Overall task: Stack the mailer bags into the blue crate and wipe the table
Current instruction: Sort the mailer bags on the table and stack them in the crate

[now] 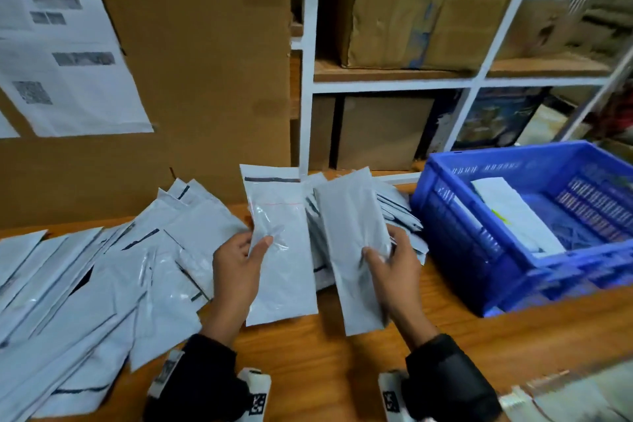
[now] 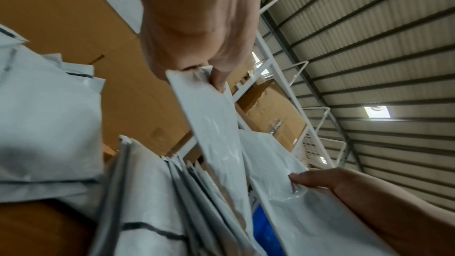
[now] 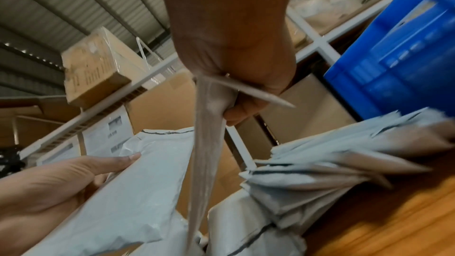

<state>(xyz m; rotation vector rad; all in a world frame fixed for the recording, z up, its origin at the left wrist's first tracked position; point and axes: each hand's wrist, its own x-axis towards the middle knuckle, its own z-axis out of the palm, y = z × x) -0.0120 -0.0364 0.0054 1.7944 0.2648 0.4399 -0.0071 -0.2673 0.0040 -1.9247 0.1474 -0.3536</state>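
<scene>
Left hand (image 1: 236, 267) pinches one flat grey plastic mailer bag (image 1: 281, 250); right hand (image 1: 394, 271) grips another (image 1: 352, 250), both upright, long axes vertical. The blue slatted plastic crate (image 1: 455, 216) lies rightward, nearer the right hand.

Both forearms wear black sleeves (image 1: 212, 373) down to the wrists. A white camera mount (image 1: 255, 394) with black square markers sits under each wrist.
</scene>
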